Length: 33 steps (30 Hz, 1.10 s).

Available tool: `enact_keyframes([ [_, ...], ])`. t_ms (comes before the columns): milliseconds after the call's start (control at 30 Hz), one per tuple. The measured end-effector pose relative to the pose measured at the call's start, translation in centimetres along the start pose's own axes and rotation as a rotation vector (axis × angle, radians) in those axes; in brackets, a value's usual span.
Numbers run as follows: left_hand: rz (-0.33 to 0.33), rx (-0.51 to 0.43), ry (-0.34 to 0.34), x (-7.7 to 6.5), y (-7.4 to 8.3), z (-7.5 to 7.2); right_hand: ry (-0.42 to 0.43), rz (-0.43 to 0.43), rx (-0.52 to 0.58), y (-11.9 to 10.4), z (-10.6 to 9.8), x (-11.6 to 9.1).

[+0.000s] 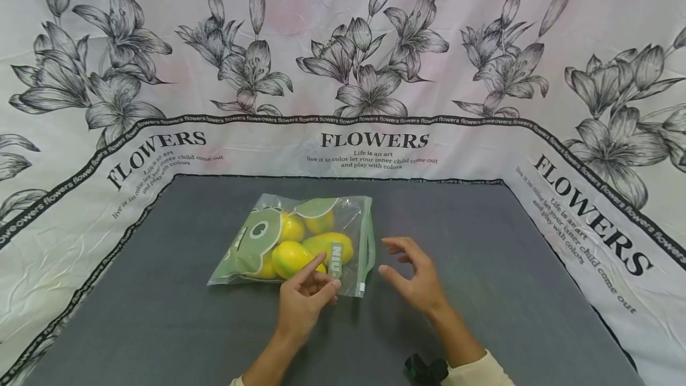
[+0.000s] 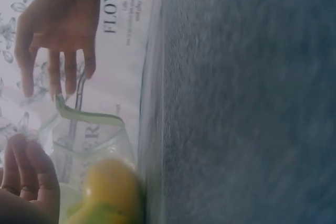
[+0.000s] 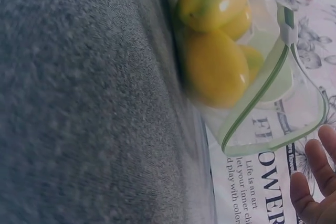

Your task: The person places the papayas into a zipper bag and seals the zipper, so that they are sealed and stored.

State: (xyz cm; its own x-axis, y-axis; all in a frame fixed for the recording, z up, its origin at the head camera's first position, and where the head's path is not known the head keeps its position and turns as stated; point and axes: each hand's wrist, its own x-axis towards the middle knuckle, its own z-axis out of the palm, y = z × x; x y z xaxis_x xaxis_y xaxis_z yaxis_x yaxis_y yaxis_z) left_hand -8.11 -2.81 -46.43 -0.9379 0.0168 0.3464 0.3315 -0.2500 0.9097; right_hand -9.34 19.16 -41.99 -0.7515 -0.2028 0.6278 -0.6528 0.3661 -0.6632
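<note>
A clear zip bag (image 1: 351, 207) with a green cartoon print lies on the table, several smooth yellow fruits (image 1: 289, 258) tinged green inside it. Its mouth faces right. In the right wrist view the green zip edges (image 3: 257, 93) stand apart, and the white slider (image 3: 287, 32) sits at one end. My left hand (image 1: 300, 308) is at the bag's near side, index finger extended over the fruit and thumb beside the printed label. Just right of the mouth hovers my right hand (image 1: 420, 282), fingers loosely bent and holding nothing.
Grey cloth covers the table (image 1: 177, 326). A white curtain with flower prints (image 1: 370, 76) encloses the back and both sides. Near the right sleeve, a black device (image 1: 426, 369) shows at the bottom edge.
</note>
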Motion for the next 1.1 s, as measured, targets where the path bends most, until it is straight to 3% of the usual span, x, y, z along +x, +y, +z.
enact_keyframes([
  [200, -0.035, -0.004, -0.022, -0.4, -0.5, 0.0, -0.004, -0.021, 0.019, -0.1, 0.3, -0.4],
  [600, -0.17, -0.006, -0.07, -1.0, -1.3, 0.1, -0.052, 0.044, 0.03, -0.2, 0.7, -1.2],
  [1100, -0.22, 0.011, -0.102, -1.2, -1.9, -0.4, -0.094, 0.073, 0.055, 0.4, 1.4, -1.5],
])
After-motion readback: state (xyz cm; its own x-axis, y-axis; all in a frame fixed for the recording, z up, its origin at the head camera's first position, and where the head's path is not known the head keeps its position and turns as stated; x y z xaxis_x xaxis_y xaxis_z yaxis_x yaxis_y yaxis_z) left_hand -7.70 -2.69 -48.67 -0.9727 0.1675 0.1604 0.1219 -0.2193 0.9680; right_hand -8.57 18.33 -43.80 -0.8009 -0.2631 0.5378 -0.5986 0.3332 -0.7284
